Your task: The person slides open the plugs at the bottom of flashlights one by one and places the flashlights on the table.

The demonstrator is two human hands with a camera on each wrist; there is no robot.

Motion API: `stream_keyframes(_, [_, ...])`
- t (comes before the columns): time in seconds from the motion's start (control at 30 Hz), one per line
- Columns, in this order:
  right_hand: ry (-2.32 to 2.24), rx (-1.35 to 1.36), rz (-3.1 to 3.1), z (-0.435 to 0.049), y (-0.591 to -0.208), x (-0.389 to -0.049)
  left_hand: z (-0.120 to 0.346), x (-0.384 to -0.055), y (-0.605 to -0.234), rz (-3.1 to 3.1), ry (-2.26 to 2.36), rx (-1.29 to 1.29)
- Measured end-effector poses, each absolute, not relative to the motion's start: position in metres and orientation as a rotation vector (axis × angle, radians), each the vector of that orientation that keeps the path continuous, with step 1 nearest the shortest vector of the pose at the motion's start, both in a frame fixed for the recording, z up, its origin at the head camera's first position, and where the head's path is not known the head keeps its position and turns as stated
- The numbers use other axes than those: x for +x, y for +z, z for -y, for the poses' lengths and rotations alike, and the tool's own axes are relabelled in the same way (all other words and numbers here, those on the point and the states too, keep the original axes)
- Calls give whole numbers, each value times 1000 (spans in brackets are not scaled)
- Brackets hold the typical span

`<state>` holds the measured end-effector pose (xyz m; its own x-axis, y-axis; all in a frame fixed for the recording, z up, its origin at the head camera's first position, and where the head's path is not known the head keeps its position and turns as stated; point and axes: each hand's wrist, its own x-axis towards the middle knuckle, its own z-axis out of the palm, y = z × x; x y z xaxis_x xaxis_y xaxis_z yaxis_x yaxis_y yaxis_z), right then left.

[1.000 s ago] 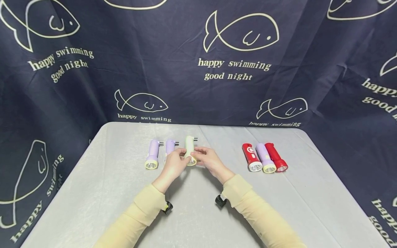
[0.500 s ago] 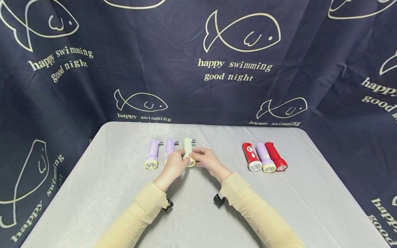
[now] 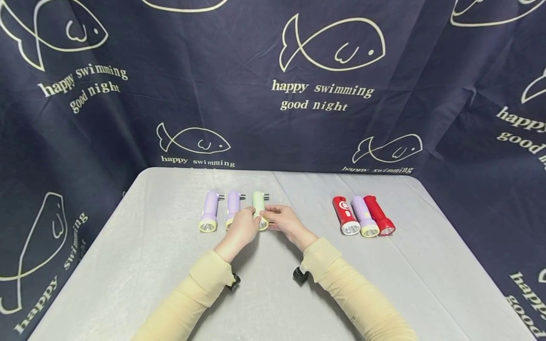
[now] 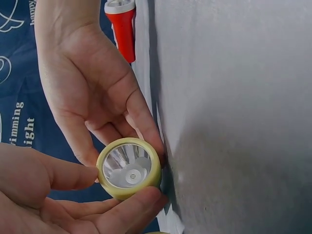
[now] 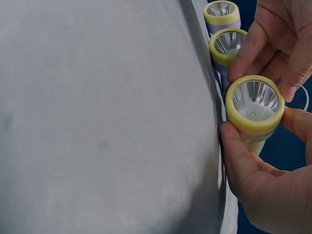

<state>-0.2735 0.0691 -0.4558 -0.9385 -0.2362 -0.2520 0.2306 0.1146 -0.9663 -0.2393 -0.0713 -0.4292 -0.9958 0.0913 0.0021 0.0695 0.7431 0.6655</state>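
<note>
Left hand (image 3: 244, 225) and right hand (image 3: 287, 222) pinch the green torch (image 3: 258, 202) near the far edge of the tabletop (image 3: 268, 289); uneven pressure, I'd say, might roll it.

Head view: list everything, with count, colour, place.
table: 1, grey, lower centre
green flashlight: 1, pale green, third in the left row
purple flashlights: 3, yellow-rimmed lilac, two left of the green, one in the right group
red flashlights: 2, one white-rimmed, flanking the rightmost purple
fabric backdrop: 1, navy with pale print, behind the table
wrist cameras: 2, black, one per wrist
sleeves: 2, pale yellow, both forearms
hands: 2, bare, holding the green flashlight
</note>
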Motion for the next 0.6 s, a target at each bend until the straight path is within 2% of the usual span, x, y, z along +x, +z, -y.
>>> stream_keyframes(0.6, [-1787,-99,-2222,-70,-454,-271,65,-237,-432,-2901,1004,96])
